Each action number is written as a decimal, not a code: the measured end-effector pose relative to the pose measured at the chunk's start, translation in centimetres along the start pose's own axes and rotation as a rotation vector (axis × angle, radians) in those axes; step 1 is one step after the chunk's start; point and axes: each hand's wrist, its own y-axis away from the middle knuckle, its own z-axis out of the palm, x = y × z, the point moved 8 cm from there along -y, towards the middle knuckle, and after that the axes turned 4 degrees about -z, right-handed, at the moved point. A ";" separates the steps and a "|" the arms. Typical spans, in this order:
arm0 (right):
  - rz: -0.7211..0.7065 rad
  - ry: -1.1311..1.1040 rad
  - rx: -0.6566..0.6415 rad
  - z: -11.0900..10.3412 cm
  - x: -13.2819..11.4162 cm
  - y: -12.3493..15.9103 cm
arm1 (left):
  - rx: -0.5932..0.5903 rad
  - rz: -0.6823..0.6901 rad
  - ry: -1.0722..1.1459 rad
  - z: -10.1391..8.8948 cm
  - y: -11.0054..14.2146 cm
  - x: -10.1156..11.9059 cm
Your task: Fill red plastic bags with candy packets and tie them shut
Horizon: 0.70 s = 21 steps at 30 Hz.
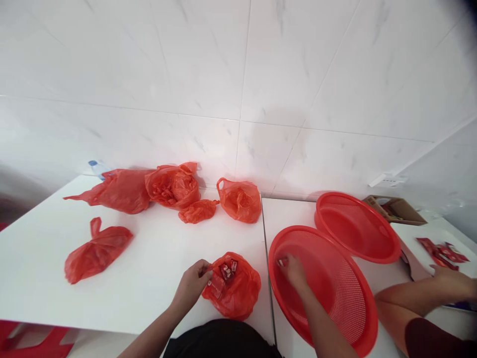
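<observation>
My left hand (193, 286) pinches the rim of an open red plastic bag (244, 297) standing before me on the white table. Several small red packets with white print (226, 271) lie inside that bag. Over to the right, my right hand (294, 273) reaches into a large red plastic basket (323, 278), fingers closed on a small red-and-white packet (283, 261) near the basket's left wall. My right forearm crosses and hides part of the basket.
Red bags, one knotted (99, 253), others bunched (171, 186) or gaping (240, 201), lie left and back. A second red basket (356, 223), a cardboard box (404, 211) and red packets (443, 253) stand right, near another person's arm (428, 291). A bottle (97, 168) stands back left.
</observation>
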 end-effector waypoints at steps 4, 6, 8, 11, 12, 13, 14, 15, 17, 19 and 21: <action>-0.027 -0.041 0.024 -1.4 -3.1 0.6 | 0.005 0.002 0.027 -0.1 -0.4 0.1; -0.103 -0.122 0.048 -1.9 -6.5 1.6 | 0.015 0.004 0.030 -0.2 -0.6 0.3; -0.190 -0.197 0.043 -1.8 -10.2 3.0 | 0.018 0.011 0.037 -0.2 -0.8 0.4; -0.335 -0.267 -0.062 -0.1 -14.8 5.2 | 0.014 0.015 0.061 -0.2 -1.0 0.4; -0.384 -0.271 -0.126 0.8 -15.9 5.8 | 0.013 0.015 0.072 -0.3 -1.1 0.3; -0.419 -0.261 -0.189 1.6 -16.7 6.3 | 0.013 0.013 0.083 -0.3 -1.1 0.3; -0.439 -0.236 -0.243 2.3 -17.1 6.8 | 0.012 0.011 0.093 -0.4 -1.1 0.3; -0.443 -0.201 -0.288 2.9 -17.2 7.0 | 0.011 0.011 0.102 -0.5 -1.0 0.3; -0.414 -0.134 -0.354 3.7 -16.8 7.4 | 0.019 0.012 0.108 -0.7 -0.9 0.4; -0.385 -0.085 -0.433 4.6 -15.8 7.9 | 0.031 0.017 0.106 -0.8 -0.7 0.6; -0.372 -0.020 -0.517 5.9 -14.2 8.8 | 0.036 0.017 0.113 -0.8 -0.5 0.9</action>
